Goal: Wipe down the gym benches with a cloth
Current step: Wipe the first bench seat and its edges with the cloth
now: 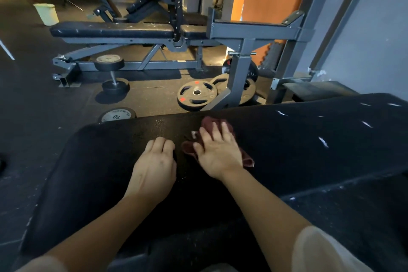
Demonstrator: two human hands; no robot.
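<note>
A wide black padded bench (298,150) fills the lower half of the head view, scuffed with white marks on its right side. My right hand (217,152) lies flat on a dark red cloth (208,123), pressing it onto the pad near the bench's far edge. Just left of it, my left hand (154,168) rests on the pad with its fingers curled under and nothing in it. A second black bench (110,30) on a grey frame stands across the floor behind.
Weight plates (196,95) and a grey rack upright (240,77) sit just beyond the near bench. A dumbbell (112,73) stands on end by the far bench, a 10 plate (116,115) lies at left. A pale bucket (46,13) stands far left.
</note>
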